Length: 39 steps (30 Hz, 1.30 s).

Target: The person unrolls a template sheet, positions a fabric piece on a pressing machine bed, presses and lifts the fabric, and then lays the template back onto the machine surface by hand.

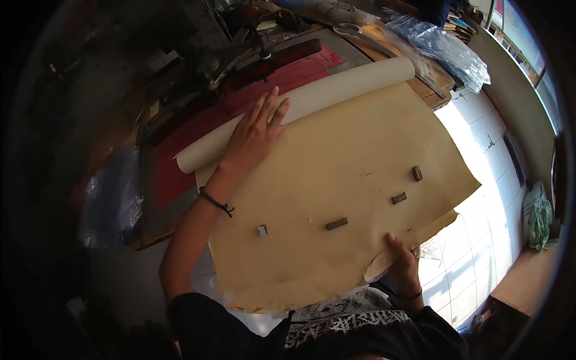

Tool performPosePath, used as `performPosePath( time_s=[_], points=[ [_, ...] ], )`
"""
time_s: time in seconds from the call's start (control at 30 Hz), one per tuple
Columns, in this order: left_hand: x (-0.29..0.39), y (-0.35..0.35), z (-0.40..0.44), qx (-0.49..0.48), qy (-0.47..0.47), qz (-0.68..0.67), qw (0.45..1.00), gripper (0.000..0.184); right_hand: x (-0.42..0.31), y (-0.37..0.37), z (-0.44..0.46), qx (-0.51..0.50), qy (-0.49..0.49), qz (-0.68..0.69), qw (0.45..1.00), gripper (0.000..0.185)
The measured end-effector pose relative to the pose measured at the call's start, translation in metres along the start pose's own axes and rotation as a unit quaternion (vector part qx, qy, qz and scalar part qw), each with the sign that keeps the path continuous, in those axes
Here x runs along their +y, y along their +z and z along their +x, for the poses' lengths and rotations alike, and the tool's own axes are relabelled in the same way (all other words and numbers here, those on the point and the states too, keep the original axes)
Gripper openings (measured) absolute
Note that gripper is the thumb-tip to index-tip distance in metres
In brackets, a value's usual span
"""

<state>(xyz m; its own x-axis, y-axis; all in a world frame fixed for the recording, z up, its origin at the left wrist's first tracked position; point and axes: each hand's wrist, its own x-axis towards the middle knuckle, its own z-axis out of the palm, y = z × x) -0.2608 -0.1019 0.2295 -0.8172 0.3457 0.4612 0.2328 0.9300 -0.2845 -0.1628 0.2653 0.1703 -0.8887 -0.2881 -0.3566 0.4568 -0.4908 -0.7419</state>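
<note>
A large tan sheet (324,168) spreads across the work surface, its far side rolled into a pale roll (348,81). My left hand (257,129) lies on the roll with its fingers spread. At the near right edge, my right hand (403,261) grips the sheet, its thumb on top and the other fingers hidden beneath. Several small dark blocks rest on the sheet: one (417,173) at the right, another (399,198) just below it, a longer one (336,224) near the middle. A small block with a pale face (263,230) sits at the left.
Behind the roll lies a red surface (198,141) with a dark bar (276,60) over it. Clear plastic (444,48) lies at the back right, near scissors (348,29). More plastic (114,198) hangs at the left. A green bag (540,222) stands at the far right.
</note>
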Motion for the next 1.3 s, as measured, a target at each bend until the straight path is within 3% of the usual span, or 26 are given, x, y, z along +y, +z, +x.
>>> performPosePath(
  time_s=[0.13,0.17,0.37,0.47,0.67,0.77,0.87,1.17,1.3],
  points=[
    [-0.009,0.01,-0.005,0.003,0.009,0.082,0.997,0.056,-0.017,0.017,-0.003,0.009,-0.023,-0.036,0.999,0.051],
    [-0.007,0.009,-0.008,0.014,0.003,0.109,0.994,0.047,-0.021,0.023,-0.004,0.013,-0.019,-0.041,0.999,0.05],
    [-0.016,0.011,-0.016,-0.016,-0.03,0.119,0.992,0.046,-0.018,0.016,0.019,0.004,-0.087,-0.053,0.995,0.049],
    [-0.021,0.022,-0.019,-0.031,-0.042,0.089,0.995,0.05,-0.021,0.019,0.021,0.014,-0.094,-0.055,0.994,0.049],
    [-0.018,0.005,-0.024,-0.067,-0.103,-0.1,0.987,0.061,-0.031,0.031,0.017,0.005,-0.098,-0.074,0.992,0.051],
    [-0.019,0.001,-0.028,-0.074,-0.092,-0.108,0.987,0.062,-0.033,0.032,0.016,-0.002,-0.111,-0.087,0.99,0.052],
    [-0.021,-0.004,-0.028,-0.109,-0.088,-0.097,0.985,0.061,-0.032,0.036,0.018,0.003,-0.122,-0.069,0.99,0.053],
    [-0.017,0.022,-0.012,-0.082,-0.124,-0.049,0.988,0.062,-0.035,0.024,0.027,0.014,-0.156,-0.099,0.983,0.051],
    [-0.017,0.029,0.0,-0.099,-0.132,0.033,0.986,0.058,-0.038,0.026,0.027,0.029,-0.175,-0.116,0.977,0.052]
  ],
)
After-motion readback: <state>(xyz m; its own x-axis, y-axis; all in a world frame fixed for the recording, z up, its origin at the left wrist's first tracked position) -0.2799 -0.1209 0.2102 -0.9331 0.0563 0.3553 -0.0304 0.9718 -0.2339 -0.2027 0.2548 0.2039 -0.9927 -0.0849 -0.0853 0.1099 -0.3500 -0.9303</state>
